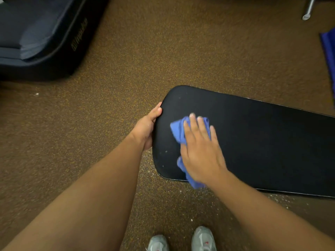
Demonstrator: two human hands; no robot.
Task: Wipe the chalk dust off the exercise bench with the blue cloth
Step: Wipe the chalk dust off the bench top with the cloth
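Fingers of right hand [201,149] flat, pressing blue cloth [178,130] onto exercise bench [253,134] near its rounded end. Cloth mostly hidden under the palm. Left hand [146,126] gripping the end edge, fingers hidden underneath. Bench cut off at right. Chalk specks [166,151] faint beside the cloth.

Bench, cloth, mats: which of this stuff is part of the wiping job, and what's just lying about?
Part of the job:
black bench
blue cloth
right hand, pressing the cloth
left hand, gripping the bench end

Just lying about:
dark padded mat
blue mat
metal leg
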